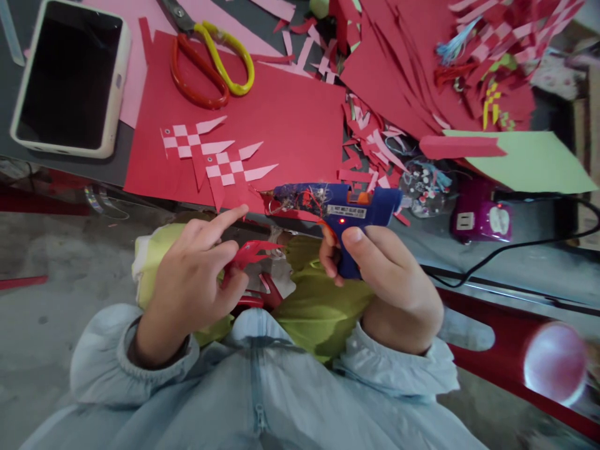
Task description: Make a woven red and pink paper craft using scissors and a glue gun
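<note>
My right hand (389, 281) is wrapped round the handle of a blue hot glue gun (360, 209), whose small red light is lit. Its nozzle points left over the table's front edge, with glue strings and scraps stuck along the barrel. My left hand (197, 272) pinches a small red folded paper piece (255, 251) with pointed ends between thumb and fingers, its index finger stretched toward the red sheet. Beyond that finger, two red and pink woven paper fish (182, 140) with stick-on eyes lie on a large red paper sheet (300, 131).
Red-and-yellow-handled scissors (199, 72) lie at the back left beside a white-cased device (70, 75) with a dark screen. Paper scraps (370, 140), a light green sheet (529, 159) and a purple power socket (482, 215) are on the right. A black cable (469, 275) loops at the right edge.
</note>
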`<state>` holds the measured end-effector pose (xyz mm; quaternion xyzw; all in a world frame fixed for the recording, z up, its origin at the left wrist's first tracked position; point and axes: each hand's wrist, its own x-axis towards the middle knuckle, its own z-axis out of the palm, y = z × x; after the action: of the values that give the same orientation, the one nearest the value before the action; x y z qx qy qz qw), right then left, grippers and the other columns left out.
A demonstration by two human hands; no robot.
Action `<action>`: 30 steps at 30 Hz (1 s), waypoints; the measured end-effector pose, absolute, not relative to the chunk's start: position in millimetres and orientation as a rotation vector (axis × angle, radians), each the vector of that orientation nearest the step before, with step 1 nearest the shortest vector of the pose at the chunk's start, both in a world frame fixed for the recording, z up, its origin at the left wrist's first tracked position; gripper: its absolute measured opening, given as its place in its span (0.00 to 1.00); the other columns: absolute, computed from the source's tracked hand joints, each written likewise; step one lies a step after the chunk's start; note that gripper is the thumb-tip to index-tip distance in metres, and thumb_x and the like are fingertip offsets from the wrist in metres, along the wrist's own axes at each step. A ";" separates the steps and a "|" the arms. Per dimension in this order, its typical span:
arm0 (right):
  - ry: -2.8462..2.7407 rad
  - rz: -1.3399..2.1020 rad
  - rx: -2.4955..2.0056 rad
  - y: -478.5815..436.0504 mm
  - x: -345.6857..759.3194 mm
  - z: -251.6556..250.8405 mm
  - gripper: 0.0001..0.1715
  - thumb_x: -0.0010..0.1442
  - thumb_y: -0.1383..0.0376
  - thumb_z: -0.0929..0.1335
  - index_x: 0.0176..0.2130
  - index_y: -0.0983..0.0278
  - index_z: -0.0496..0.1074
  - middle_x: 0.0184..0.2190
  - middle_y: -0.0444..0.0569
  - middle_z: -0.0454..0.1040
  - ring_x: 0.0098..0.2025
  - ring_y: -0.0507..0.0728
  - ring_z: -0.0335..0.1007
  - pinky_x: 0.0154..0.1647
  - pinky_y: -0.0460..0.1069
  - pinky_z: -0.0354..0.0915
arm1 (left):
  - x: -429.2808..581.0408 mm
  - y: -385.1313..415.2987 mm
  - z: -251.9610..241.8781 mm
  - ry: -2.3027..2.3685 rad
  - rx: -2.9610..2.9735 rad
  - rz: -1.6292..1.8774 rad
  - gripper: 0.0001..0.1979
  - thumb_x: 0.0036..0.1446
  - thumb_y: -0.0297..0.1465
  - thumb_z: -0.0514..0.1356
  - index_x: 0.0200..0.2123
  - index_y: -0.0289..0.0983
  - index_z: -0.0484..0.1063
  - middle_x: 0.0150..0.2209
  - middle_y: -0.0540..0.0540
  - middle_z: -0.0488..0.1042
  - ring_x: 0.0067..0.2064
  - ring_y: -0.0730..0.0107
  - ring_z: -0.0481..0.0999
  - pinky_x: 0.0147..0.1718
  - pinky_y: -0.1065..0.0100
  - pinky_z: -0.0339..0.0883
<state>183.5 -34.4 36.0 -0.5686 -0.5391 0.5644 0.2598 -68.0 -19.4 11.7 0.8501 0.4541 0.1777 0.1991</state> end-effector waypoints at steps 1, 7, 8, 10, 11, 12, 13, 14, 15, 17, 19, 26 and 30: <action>-1.460 1.531 -1.541 -34.5 183.8 36.5 0.30 0.68 0.48 0.58 0.22 0.61 0.67 0.19 0.46 0.69 0.20 0.50 0.65 0.21 0.49 0.60 | -68.0 -19.3 11.3 1.268 2.378 0.504 0.11 0.50 0.25 0.57 0.22 0.40 0.57 0.62 0.43 0.68 0.41 0.58 0.71 0.42 0.53 0.69; -1.460 1.519 -1.552 -34.5 185.9 38.0 0.29 0.66 0.46 0.59 0.22 0.58 0.67 0.19 0.47 0.69 0.19 0.52 0.65 0.20 0.51 0.60 | -68.6 -19.0 9.8 1.261 2.388 0.525 0.10 0.50 0.25 0.57 0.22 0.40 0.57 0.62 0.42 0.69 0.42 0.57 0.72 0.43 0.53 0.69; -1.461 1.519 -1.549 -34.3 186.1 37.9 0.29 0.66 0.46 0.59 0.22 0.58 0.67 0.19 0.47 0.69 0.19 0.52 0.65 0.20 0.51 0.60 | -68.7 -19.1 9.9 1.261 2.388 0.526 0.10 0.50 0.25 0.57 0.22 0.40 0.57 0.62 0.42 0.69 0.42 0.57 0.72 0.43 0.53 0.69; -1.458 1.517 -1.548 -33.9 186.2 37.7 0.29 0.66 0.46 0.59 0.22 0.58 0.67 0.18 0.47 0.69 0.19 0.52 0.65 0.19 0.51 0.60 | -68.8 -19.2 10.2 1.260 2.386 0.535 0.10 0.50 0.25 0.57 0.22 0.40 0.57 0.62 0.42 0.69 0.42 0.57 0.72 0.43 0.53 0.69; -1.451 1.519 -1.547 -33.8 186.0 37.8 0.29 0.65 0.46 0.59 0.22 0.58 0.67 0.18 0.47 0.69 0.19 0.52 0.65 0.19 0.51 0.60 | -68.7 -19.1 10.4 1.260 2.384 0.538 0.10 0.50 0.25 0.57 0.22 0.40 0.57 0.62 0.42 0.69 0.42 0.57 0.72 0.43 0.53 0.69; -1.436 1.522 -1.549 -33.7 185.5 38.0 0.28 0.65 0.45 0.60 0.23 0.58 0.67 0.18 0.47 0.69 0.19 0.52 0.65 0.19 0.51 0.60 | -68.5 -19.1 10.5 1.258 2.383 0.539 0.10 0.50 0.25 0.56 0.22 0.40 0.57 0.61 0.42 0.69 0.42 0.57 0.72 0.42 0.53 0.69; -1.410 1.521 -1.554 -33.9 184.9 38.3 0.27 0.64 0.45 0.61 0.24 0.59 0.67 0.18 0.47 0.69 0.18 0.52 0.64 0.18 0.50 0.60 | -68.3 -18.9 10.5 1.257 2.381 0.538 0.10 0.50 0.25 0.56 0.22 0.40 0.57 0.61 0.42 0.69 0.41 0.57 0.72 0.42 0.53 0.69; -1.370 1.512 -1.559 -34.2 184.1 38.9 0.26 0.64 0.45 0.61 0.25 0.59 0.68 0.17 0.46 0.69 0.17 0.52 0.64 0.17 0.50 0.59 | -68.0 -18.8 10.4 1.255 2.380 0.537 0.10 0.50 0.25 0.56 0.22 0.40 0.57 0.61 0.42 0.69 0.41 0.57 0.72 0.42 0.52 0.69; -1.320 1.492 -1.564 -34.8 183.1 39.6 0.26 0.63 0.44 0.62 0.27 0.60 0.69 0.17 0.45 0.68 0.17 0.51 0.63 0.16 0.49 0.59 | -67.7 -18.7 10.2 1.254 2.379 0.535 0.10 0.50 0.25 0.56 0.22 0.40 0.57 0.61 0.42 0.69 0.42 0.57 0.72 0.42 0.52 0.69; -1.231 1.448 -1.556 -36.3 181.0 41.3 0.24 0.62 0.44 0.64 0.30 0.61 0.70 0.16 0.43 0.68 0.16 0.51 0.62 0.15 0.48 0.58 | -67.3 -18.6 9.8 1.253 2.378 0.534 0.10 0.50 0.25 0.56 0.22 0.40 0.57 0.62 0.42 0.69 0.42 0.57 0.72 0.43 0.53 0.69; -1.172 1.421 -1.545 -37.8 179.6 42.8 0.23 0.61 0.45 0.64 0.33 0.60 0.71 0.17 0.42 0.68 0.16 0.51 0.61 0.15 0.48 0.59 | -67.1 -18.7 9.6 1.256 2.375 0.531 0.10 0.51 0.25 0.56 0.22 0.39 0.58 0.62 0.43 0.68 0.42 0.57 0.72 0.43 0.53 0.69; -1.216 1.381 -1.467 -40.5 183.2 39.4 0.20 0.64 0.47 0.63 0.40 0.58 0.72 0.18 0.43 0.69 0.16 0.52 0.61 0.15 0.50 0.56 | -67.4 -19.4 11.3 1.271 2.380 0.496 0.08 0.51 0.25 0.57 0.23 0.39 0.61 0.62 0.43 0.68 0.42 0.57 0.73 0.43 0.53 0.69; -1.261 1.207 -1.310 -41.4 181.6 35.2 0.20 0.67 0.52 0.60 0.43 0.61 0.74 0.17 0.42 0.66 0.17 0.51 0.61 0.16 0.49 0.55 | -68.0 -18.4 11.5 1.272 2.379 0.516 0.07 0.51 0.25 0.57 0.23 0.39 0.63 0.61 0.43 0.69 0.42 0.58 0.72 0.42 0.53 0.69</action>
<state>181.6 -41.4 35.2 -0.5325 -0.5127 0.4908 0.4612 -68.0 -18.4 11.5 0.8494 0.4540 0.1843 0.1961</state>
